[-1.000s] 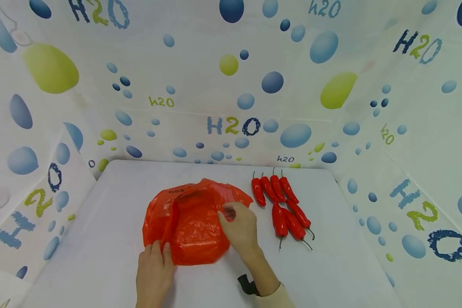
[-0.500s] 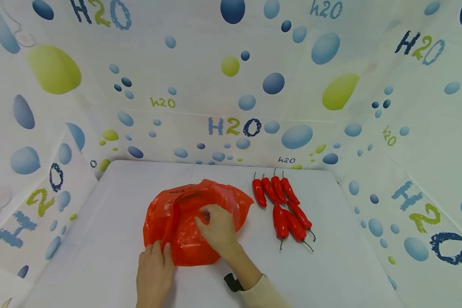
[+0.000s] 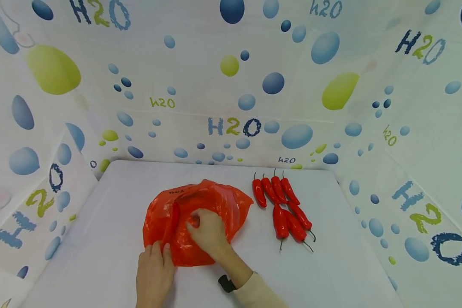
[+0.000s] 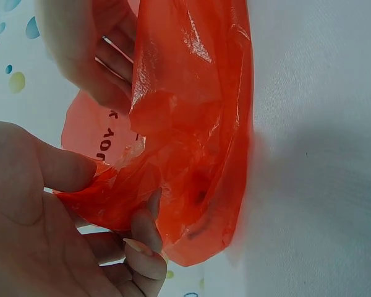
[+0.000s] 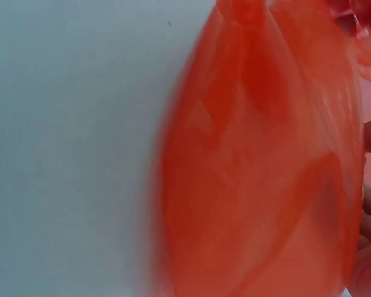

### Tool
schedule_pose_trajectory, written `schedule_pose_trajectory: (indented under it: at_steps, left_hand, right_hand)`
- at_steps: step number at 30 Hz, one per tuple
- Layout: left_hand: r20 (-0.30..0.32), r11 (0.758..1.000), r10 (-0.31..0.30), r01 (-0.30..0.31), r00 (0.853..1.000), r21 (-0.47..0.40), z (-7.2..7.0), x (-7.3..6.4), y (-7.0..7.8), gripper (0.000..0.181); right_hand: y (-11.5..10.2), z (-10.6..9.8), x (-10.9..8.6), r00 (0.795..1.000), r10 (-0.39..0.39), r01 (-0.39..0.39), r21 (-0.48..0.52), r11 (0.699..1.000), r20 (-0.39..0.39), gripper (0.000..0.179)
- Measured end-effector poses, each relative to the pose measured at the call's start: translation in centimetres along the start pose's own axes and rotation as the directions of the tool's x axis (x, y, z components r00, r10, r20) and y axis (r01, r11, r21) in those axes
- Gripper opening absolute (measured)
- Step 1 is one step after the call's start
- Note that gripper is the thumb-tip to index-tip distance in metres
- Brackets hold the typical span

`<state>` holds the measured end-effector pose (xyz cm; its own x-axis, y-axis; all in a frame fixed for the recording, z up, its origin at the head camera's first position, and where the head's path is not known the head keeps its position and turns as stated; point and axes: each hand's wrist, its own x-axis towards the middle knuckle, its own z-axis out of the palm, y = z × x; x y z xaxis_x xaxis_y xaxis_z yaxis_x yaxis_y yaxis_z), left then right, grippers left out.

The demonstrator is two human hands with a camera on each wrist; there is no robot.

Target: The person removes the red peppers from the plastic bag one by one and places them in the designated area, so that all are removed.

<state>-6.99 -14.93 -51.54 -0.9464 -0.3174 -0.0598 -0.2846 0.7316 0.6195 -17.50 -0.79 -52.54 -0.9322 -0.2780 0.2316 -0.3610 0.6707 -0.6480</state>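
A thin red plastic bag lies spread on the white table, its mouth held up. My left hand is at the bag's near left edge; in the left wrist view its thumb and fingers pinch the crumpled plastic. My right hand reaches over the bag's mouth with its fingers bent, the tips hidden by folds; I cannot tell whether they hold anything. Dark patches show faintly through the bag wall in the right wrist view. Right of the bag lie several red chili peppers with dark stems.
The white table is bordered at the back and sides by a white sheet printed with blue and green drops and H2O lettering. A black band sits on the right wrist, beside a cream sleeve.
My right hand has moved left from the bag's right side to over its middle, lowering slightly. The left hand stays at the near left edge. The chili peppers have not moved.
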Motion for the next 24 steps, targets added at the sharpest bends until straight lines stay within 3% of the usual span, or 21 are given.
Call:
schedule_pose_trajectory:
  at_steps: [8,17,24]
  left_hand:
    - [0.006,1.0,0.005,-0.005,1.0,-0.001,0.3,0.0,0.1,0.037]
    - [0.002,1.0,0.007,-0.007,1.0,-0.008,0.5,0.1,0.0,0.036]
    - [-0.012,1.0,0.024,-0.024,1.0,-0.007,0.5,0.0,-0.2,0.035]
  right_hand:
    - [-0.8,2.0,0.2,0.999,-0.001,0.002,-0.006,1.0,0.037,0.024]
    - [-1.7,3.6,0.8,0.988,0.119,-0.12,0.01,0.993,0.102,0.028]
    - [-1.8,4.5,1.2,0.983,0.16,-0.161,-0.006,0.987,0.092,0.026]
